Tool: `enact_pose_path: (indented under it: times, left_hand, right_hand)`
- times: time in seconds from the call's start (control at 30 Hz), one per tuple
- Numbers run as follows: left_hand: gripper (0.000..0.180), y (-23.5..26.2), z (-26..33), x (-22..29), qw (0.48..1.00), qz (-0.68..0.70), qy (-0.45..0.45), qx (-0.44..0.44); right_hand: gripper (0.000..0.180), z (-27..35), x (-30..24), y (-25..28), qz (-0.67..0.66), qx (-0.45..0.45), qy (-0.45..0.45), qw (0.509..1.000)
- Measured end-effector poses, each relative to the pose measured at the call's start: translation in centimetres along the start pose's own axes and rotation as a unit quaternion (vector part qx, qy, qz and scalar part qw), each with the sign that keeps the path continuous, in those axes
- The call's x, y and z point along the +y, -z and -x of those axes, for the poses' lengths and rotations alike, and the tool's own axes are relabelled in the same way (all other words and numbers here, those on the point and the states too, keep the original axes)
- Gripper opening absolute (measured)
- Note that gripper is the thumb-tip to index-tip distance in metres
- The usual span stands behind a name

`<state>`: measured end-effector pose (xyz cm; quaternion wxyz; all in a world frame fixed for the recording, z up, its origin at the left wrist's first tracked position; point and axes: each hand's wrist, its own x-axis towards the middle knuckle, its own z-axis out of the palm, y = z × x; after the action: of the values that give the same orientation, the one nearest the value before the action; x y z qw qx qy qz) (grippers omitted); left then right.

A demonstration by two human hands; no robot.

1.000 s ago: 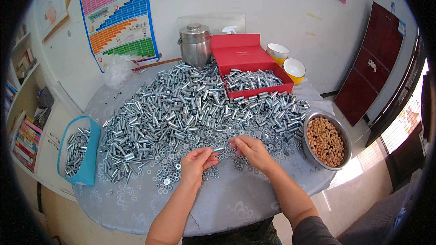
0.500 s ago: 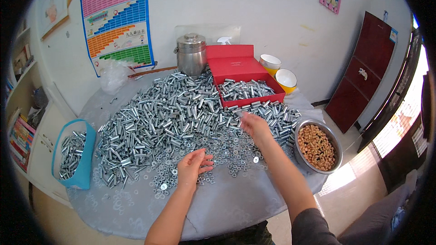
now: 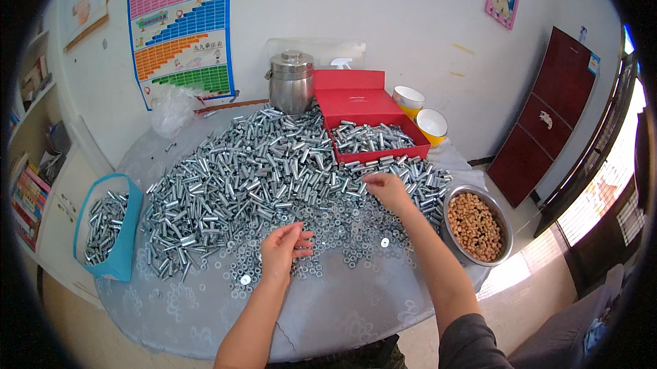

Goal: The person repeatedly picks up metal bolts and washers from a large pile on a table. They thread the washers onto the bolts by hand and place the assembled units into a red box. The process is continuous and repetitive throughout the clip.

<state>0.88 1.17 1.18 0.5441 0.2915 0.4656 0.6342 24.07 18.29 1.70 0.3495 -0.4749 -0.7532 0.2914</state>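
Room: white wall point(image 3: 417, 20) with a blue-bordered chart point(image 3: 181, 33); before it your surface point(image 3: 205, 317), dressed in patterned grey cloth.

Metal sleeves point(image 3: 233, 184): one large heap across the surface, long axes running in mixed directions, most lying flat. Finish silvery and glossy; form short, straight, cylindrical. Further lots in the red box point(image 3: 387, 157), lid raised at its back, and in the blue basket point(image 3: 123, 242) to your left.

Small metal rings point(image 3: 342, 232), nuts or washers: scattered along the heap's near edge.

Your right hand point(image 3: 389, 192): fingers at the heap's right front, thumb and forefinger drawn close; whether they pinch a sleeve cannot be told. Loose sleeves lie just beside and beyond these fingertips, variously angled.

Your left hand point(image 3: 279, 251): over the rings, nearer you than the heap; thumb and forefinger close, remaining fingers loosely spread; any small piece between them cannot be made out.

Steel basin point(image 3: 505, 244) of brown rounded pieces point(image 3: 472, 225): at your right.
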Motion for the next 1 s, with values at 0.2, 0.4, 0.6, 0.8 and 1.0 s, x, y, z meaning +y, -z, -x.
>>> enact_pose_path:
  times: [0.2, 0.4, 0.6, 0.8, 1.0]
  left_hand:
    - [0.016, 1.0, -0.5, 0.1, 0.997, -0.043, -0.057, 0.019]
    - [0.013, 4.3, -3.0, -0.9, 0.947, -0.184, -0.226, 0.137]
    - [0.013, 6.8, -3.3, 0.8, 0.858, -0.360, -0.250, 0.269]
    - [0.012, 6.5, -3.0, 0.0, 0.705, -0.601, -0.300, 0.228]
    - [0.010, 4.9, -2.8, 0.6, 0.651, -0.677, -0.260, 0.223]
  right_hand:
    - [0.021, 1.9, -1.5, -3.4, 0.200, 0.046, 0.027, 0.978]
    - [0.018, 3.3, -2.2, -3.6, 0.154, 0.067, 0.043, 0.985]
    - [0.020, 6.7, -4.3, -3.1, 0.076, 0.083, 0.010, 0.994]
    - [0.022, 8.5, -3.7, -4.1, -0.018, 0.079, 0.033, 0.996]
    - [0.022, 8.6, -3.3, -3.7, -0.026, 0.060, 0.054, 0.996]
